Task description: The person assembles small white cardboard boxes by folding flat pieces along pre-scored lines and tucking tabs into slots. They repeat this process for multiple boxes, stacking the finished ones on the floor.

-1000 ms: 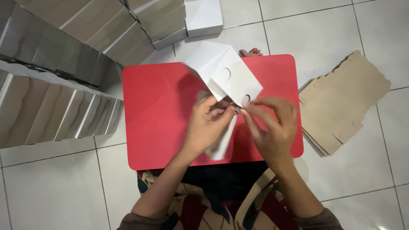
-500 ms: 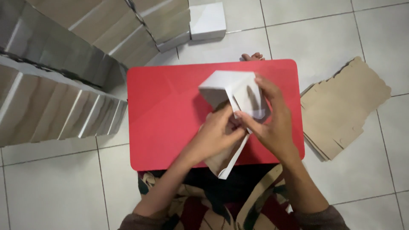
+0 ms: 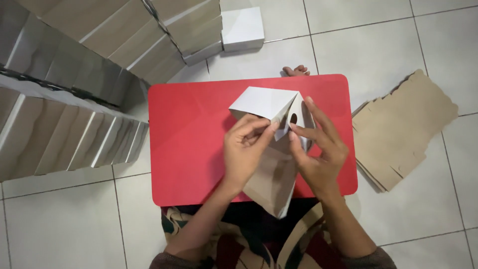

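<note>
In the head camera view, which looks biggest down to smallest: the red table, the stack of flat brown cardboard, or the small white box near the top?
1. red table
2. stack of flat brown cardboard
3. small white box

Left hand and right hand cover the middle of the half-folded white box, so its flaps there can't be read; the box's lower end hangs over the red bench edge, hiding part of the lap. Rows of folded boxes are cut off by the top & left edges. The foot shows toes only, behind the bench.
</note>
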